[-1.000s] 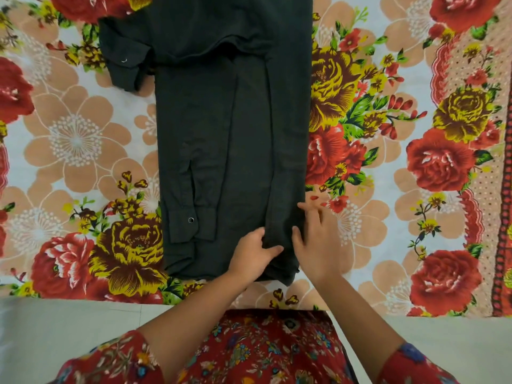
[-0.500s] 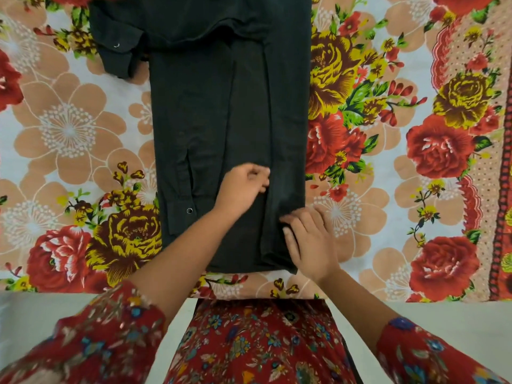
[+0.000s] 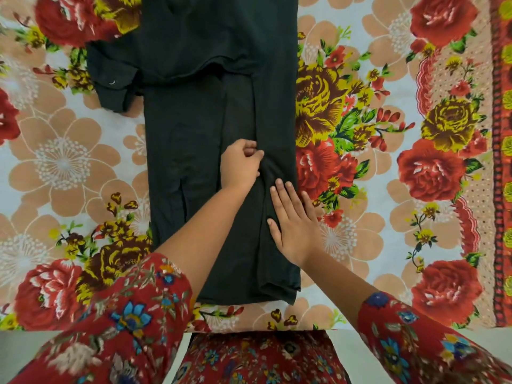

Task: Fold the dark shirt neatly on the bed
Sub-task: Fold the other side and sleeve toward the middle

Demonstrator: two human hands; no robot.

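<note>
The dark shirt (image 3: pixel 194 139) lies lengthwise on the flowered bed sheet (image 3: pixel 388 162), folded into a long narrow strip that runs away from me. A cuffed sleeve (image 3: pixel 113 79) with a snap button sticks out at its upper left. My left hand (image 3: pixel 239 164) sits near the strip's middle, fingers curled and pinching a fold of the fabric. My right hand (image 3: pixel 293 220) lies flat with fingers straight, pressing the right folded edge of the shirt just below the left hand.
The bright floral sheet spreads on both sides of the shirt. A red patterned border (image 3: pixel 501 189) runs down the far right. The bed's near edge (image 3: pixel 249 329) is right in front of my body, with pale floor (image 3: pixel 25 347) beside it.
My left hand moved up from the shirt's bottom hem to its middle and took a pinch of cloth. My right hand slid up the right edge and flattened there.
</note>
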